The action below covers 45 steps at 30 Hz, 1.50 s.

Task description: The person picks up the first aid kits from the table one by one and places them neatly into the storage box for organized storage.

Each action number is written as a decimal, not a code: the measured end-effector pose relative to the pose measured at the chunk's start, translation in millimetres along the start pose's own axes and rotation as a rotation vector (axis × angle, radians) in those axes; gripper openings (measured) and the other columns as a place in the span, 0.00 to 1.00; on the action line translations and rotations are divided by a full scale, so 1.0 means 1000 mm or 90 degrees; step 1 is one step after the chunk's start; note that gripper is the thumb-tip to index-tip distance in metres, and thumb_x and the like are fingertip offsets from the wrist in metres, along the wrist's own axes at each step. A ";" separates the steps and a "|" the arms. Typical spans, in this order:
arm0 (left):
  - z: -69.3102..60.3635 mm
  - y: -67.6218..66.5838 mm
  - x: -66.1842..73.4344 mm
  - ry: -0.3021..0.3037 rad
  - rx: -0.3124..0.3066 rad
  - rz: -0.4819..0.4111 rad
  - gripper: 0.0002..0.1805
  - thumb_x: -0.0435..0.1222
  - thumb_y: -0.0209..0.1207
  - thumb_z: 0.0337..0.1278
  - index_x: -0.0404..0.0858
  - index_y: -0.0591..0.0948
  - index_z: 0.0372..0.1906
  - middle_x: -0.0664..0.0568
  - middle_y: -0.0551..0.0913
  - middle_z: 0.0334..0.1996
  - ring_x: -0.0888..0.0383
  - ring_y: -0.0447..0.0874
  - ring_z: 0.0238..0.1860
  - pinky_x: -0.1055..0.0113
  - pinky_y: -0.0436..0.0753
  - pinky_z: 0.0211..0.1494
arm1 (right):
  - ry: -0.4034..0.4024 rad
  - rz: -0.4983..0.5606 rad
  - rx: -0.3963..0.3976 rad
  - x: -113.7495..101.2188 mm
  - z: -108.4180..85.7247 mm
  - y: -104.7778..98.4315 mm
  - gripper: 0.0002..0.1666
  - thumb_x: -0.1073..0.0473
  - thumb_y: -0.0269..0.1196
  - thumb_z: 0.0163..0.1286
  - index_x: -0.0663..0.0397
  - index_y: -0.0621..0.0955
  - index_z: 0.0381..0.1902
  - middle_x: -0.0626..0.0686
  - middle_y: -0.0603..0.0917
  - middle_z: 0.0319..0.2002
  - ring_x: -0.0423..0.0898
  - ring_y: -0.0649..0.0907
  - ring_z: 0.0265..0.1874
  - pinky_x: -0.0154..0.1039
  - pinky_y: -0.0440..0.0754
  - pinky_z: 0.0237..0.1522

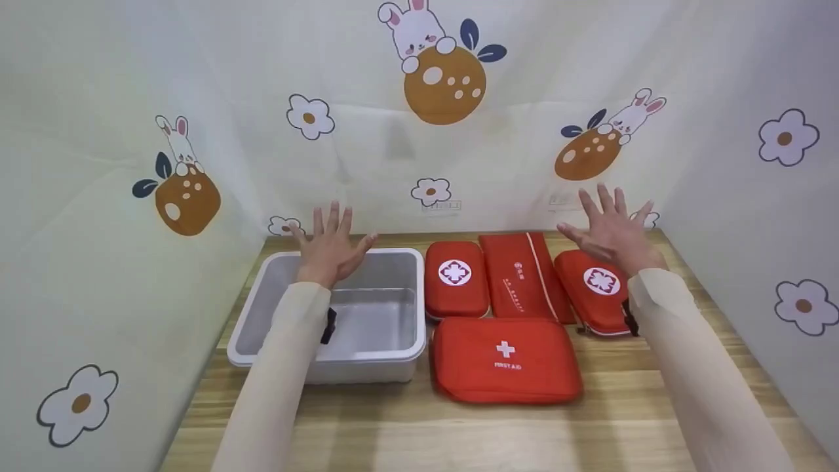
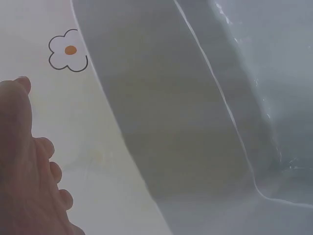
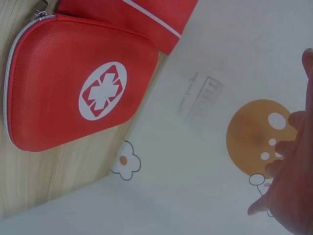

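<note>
My left hand [image 1: 330, 249] is held up with fingers spread above a grey-white plastic basin [image 1: 367, 355], touching nothing. My right hand [image 1: 616, 237], fingers also spread, hovers over a red hard-shell first aid case [image 3: 78, 83] with a white cross emblem and a zipper. A second red case [image 1: 457, 288] of that sort lies just right of the basin. Between the two cases is a flat red pouch [image 1: 524, 275] with a white stripe. In front of them lies a larger soft red first aid bag [image 1: 508, 377]. The basin's inside shows only its grey floor.
All of this rests on a wood-grain table [image 1: 459, 436]. A pale curtain [image 1: 354, 164] printed with rabbits, oranges and flowers walls off the back and both sides. The basin's raised rim stands higher than the red cases beside it.
</note>
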<state>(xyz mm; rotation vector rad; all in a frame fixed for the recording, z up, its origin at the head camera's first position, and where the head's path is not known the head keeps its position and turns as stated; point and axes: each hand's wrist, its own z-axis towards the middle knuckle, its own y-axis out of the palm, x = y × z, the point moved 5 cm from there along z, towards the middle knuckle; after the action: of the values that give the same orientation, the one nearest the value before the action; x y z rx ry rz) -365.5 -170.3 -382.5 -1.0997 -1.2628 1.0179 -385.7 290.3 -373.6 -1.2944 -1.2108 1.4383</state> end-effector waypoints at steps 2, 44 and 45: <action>-0.002 0.000 -0.002 -0.001 -0.001 0.000 0.48 0.68 0.33 0.70 0.42 0.44 0.82 0.43 0.36 0.82 0.37 0.27 0.81 0.25 0.27 0.72 | 0.002 0.005 0.004 0.001 -0.001 0.001 0.57 0.23 0.42 0.70 0.53 0.44 0.81 0.70 0.38 0.80 0.74 0.38 0.77 0.83 0.24 0.62; -0.091 0.001 -0.037 0.020 -0.040 -0.083 0.41 0.58 0.36 0.77 0.39 0.43 0.81 0.40 0.36 0.82 0.30 0.30 0.79 0.23 0.24 0.68 | 0.048 0.062 0.182 0.059 -0.064 0.083 0.38 0.53 0.60 0.70 0.74 0.65 0.68 0.76 0.65 0.64 0.73 0.67 0.61 0.74 0.57 0.61; -0.094 0.001 -0.040 0.015 -0.046 -0.087 0.41 0.58 0.36 0.77 0.39 0.43 0.81 0.40 0.36 0.82 0.29 0.30 0.79 0.23 0.23 0.68 | 0.051 0.063 0.182 0.060 -0.066 0.086 0.37 0.54 0.60 0.69 0.74 0.65 0.67 0.76 0.65 0.64 0.73 0.68 0.61 0.74 0.57 0.61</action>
<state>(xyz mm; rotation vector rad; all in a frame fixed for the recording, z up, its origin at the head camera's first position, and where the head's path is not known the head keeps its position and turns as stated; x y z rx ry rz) -274.0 -214.4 -390.9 -1.0626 -1.3456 0.8601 -325.9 340.2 -469.7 -1.2142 -0.8626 1.5514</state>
